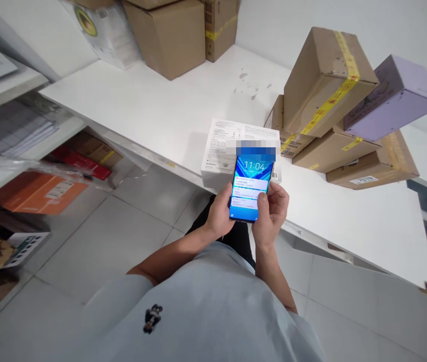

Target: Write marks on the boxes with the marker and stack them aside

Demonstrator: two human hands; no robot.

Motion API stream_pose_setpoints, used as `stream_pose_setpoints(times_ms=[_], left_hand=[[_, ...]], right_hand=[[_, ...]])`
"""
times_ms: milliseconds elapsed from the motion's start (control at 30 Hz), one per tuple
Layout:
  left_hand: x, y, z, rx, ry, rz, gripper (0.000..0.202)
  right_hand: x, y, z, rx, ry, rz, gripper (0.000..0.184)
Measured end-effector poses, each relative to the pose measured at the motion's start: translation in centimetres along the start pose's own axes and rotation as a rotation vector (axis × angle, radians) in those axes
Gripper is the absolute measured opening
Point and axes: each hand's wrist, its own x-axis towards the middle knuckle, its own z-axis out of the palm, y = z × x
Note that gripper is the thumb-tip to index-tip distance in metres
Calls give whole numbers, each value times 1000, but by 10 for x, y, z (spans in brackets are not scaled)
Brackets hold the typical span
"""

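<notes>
A smartphone (251, 186) with a lit blue lock screen is held upright in both hands near the table's front edge. My left hand (221, 211) wraps its left side. My right hand (272, 213) grips the right edge, its thumb lying over the lower part of the screen. The display reads 11:04 above several notification cards, and its top is blurred out. Directly behind the phone, a white printed box (219, 146) rests at the front of the white table (176, 115); the phone hides part of it.
Taped cardboard boxes (326, 85) and a lilac box (394, 100) are stacked on the right. More cartons (172, 40) stand at the back left. Left of me, shelves (17, 146) hold papers and an orange box (40, 193). Grey floor tiles (138, 216) lie below.
</notes>
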Motion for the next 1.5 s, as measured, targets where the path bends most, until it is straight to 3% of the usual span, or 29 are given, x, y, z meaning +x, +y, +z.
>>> stream_pose_setpoints(times_ms=[333,600,833,1133,1333,1433,1500], left_hand=[[5,-5,-14,107,10,70,33],[3,-4,-8,68,-9,59,34],[5,-6,-14,89,21,68,33],[5,-6,-10,57,17,42,33],[3,-4,-7,11,-42,44,33],[2,-2,-5,12,-28,63,33],[-1,-1,-3,27,-45,84,33]], right_hand=[[-1,0,1,-34,15,44,32],[0,-1,1,-10,19,49,31],[2,0,-1,-18,4,44,30],[-3,0,0,-14,-33,56,39],[-3,-1,-5,-67,-40,33,38],[-6,-2,-15,-168,-120,10,46],[-9,-3,-24,-281,-204,-11,64]])
